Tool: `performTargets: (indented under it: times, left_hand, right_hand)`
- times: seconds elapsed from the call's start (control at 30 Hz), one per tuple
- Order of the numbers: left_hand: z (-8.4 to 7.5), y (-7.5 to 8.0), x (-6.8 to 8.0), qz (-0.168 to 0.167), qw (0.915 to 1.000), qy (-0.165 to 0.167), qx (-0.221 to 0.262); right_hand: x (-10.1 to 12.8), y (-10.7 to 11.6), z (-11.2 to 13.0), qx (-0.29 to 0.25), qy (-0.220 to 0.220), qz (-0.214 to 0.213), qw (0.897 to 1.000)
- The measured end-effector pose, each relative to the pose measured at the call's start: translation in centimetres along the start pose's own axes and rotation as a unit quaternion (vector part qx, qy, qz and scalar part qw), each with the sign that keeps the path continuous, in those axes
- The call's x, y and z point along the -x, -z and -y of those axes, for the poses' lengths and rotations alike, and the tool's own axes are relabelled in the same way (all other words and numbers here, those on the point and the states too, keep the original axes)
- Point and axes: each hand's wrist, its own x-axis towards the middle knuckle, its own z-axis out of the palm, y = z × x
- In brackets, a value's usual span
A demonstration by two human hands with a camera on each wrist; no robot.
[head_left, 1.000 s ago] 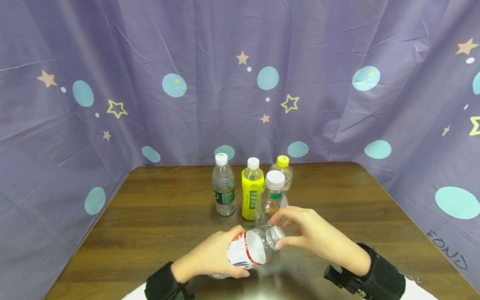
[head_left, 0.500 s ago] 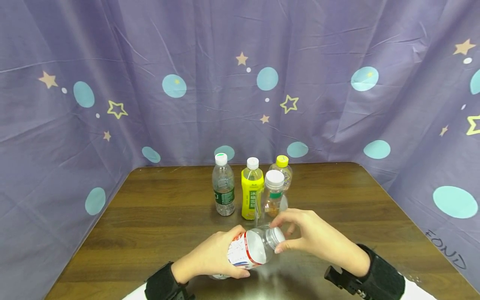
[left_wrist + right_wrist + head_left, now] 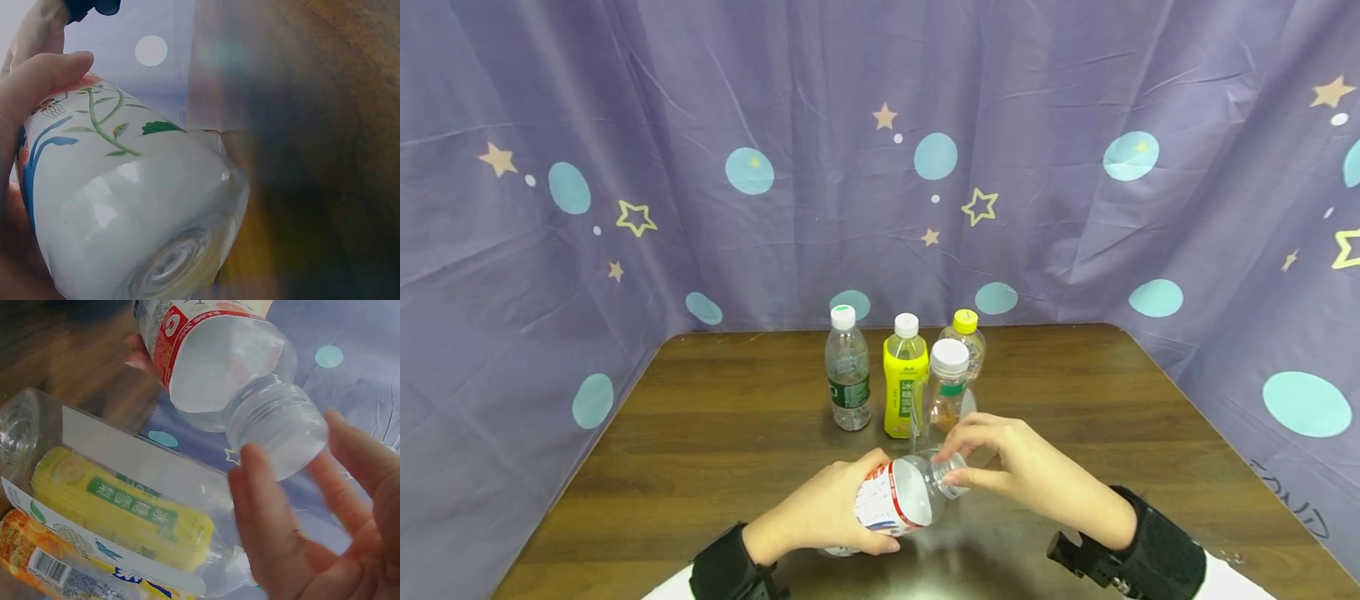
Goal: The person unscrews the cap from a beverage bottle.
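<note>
My left hand [image 3: 838,504] grips a clear bottle [image 3: 897,498] with a white and red label, tilted low over the table with its neck pointing right. In the left wrist view my thumb [image 3: 37,78] lies on the label and the bottle's base [image 3: 169,262] faces the camera. My right hand [image 3: 992,467] holds the clear cap [image 3: 953,477] at the neck, thumb and fingers curled round it. The right wrist view shows the cap [image 3: 281,428] between my thumb [image 3: 265,512] and fingers [image 3: 359,456], with the bottle's shoulder [image 3: 219,362] above.
Behind my hands stand a clear bottle with a green label [image 3: 847,379], a yellow bottle [image 3: 905,387], a white-capped bottle with an orange label [image 3: 948,379] and a yellow-capped bottle [image 3: 966,329]. The brown wooden table [image 3: 700,433] is walled in by a purple curtain [image 3: 625,167].
My right hand's thumb and fingers have shifted slightly round the cap. The bottle and my left hand have stayed in place.
</note>
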Motion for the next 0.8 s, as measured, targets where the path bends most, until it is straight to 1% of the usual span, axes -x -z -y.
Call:
performTargets:
  times: [0.07,0.1,0.2,0.23,0.3,0.4,0.5,0.6,0.67,0.8]
  left_hand:
    - [-0.08,0.11,-0.08,0.0,1.0,0.0,-0.005]
    - [-0.09,0.16,-0.12,0.001,1.0,0.002,-0.007]
    - [-0.16,0.2,-0.15,0.005,0.9999,0.008,-0.006]
    - [-0.18,0.18,-0.14,0.005,0.9999,0.009,-0.006]
    - [-0.21,0.1,-0.13,0.004,0.9999,0.01,-0.006]
    - [-0.2,0.07,-0.17,-0.001,0.9999,0.008,-0.01]
    - [-0.14,0.06,-0.21,-0.004,0.9999,0.007,-0.013]
    - [-0.09,0.06,-0.26,-0.005,0.9999,0.009,-0.011]
    - [-0.05,0.07,-0.31,-0.004,0.9999,0.012,-0.008]
    - [-0.01,0.07,-0.39,-0.005,0.9999,0.009,-0.003]
  right_hand:
    - [-0.05,0.24,0.16,0.007,-0.049,0.014,0.999]
    - [-0.05,0.39,0.28,0.001,-0.08,0.026,0.996]
    - [0.02,0.69,0.5,-0.019,-0.152,0.056,0.987]
    - [0.06,0.76,0.53,-0.027,-0.167,0.062,0.984]
    - [0.13,0.8,0.52,-0.047,-0.177,0.07,0.981]
    - [0.14,0.79,0.44,-0.046,-0.154,0.062,0.985]
    - [0.15,0.83,0.3,-0.034,-0.106,0.051,0.993]
    - [0.17,0.83,0.17,-0.027,-0.059,0.04,0.997]
    - [0.19,0.75,0.05,-0.032,-0.043,0.032,0.998]
    - [0.22,0.5,-0.13,-0.025,-0.034,0.01,0.999]
